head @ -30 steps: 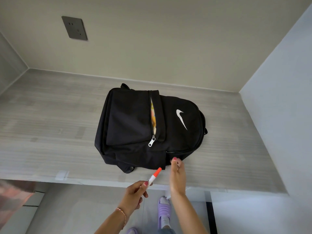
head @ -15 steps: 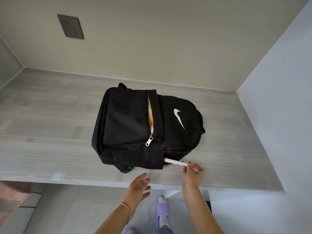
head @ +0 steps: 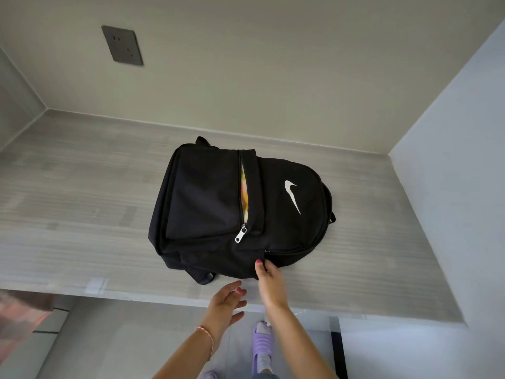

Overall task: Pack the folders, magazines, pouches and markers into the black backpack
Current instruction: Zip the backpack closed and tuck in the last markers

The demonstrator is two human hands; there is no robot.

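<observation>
A: Head view, where's the bag?
B: Black backpack (head: 240, 212) flat on the grey shelf (head: 82, 214), front up, white logo (head: 293, 196) to the right. Front pocket zip (head: 240, 234) partly undone, something yellow showing in the slit.
A: Hands?
B: Right hand (head: 269, 280) at the bag's near edge, thumb on the fabric; can't tell if it's pinching anything. Left hand (head: 225, 303) just beside it, fingers spread, empty, off the bag.
A: Anything else?
B: Dark wall socket (head: 122, 45) up left.
</observation>
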